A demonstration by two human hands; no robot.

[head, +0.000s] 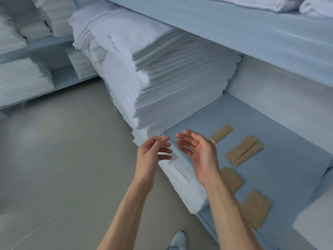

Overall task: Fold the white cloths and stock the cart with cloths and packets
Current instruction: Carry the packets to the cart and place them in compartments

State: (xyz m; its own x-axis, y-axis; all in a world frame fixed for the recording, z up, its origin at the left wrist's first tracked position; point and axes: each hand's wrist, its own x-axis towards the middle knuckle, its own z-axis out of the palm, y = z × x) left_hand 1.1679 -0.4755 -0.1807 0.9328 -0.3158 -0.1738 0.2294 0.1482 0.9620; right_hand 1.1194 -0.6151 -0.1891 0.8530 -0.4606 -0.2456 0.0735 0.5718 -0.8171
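A tall stack of folded white cloths (162, 83) fills the left part of a pale blue shelf (270, 127). Several brown paper packets lie flat on the bare shelf to its right, among them one near the back (221, 133), a larger one (244, 150) and one at the front (255, 207). My left hand (153, 152) and my right hand (198, 150) hover side by side in front of the stack's base, fingers relaxed and spread, holding nothing. A low layer of white cloth (183, 184) hangs over the shelf's front edge under my hands.
More folded white linen sits on shelves at the left (23, 83) and on the shelf above (270, 4). A white block (315, 222) stands at the shelf's right front. The beige floor (63, 159) spreads to the left, with my shoe (178, 239) below.
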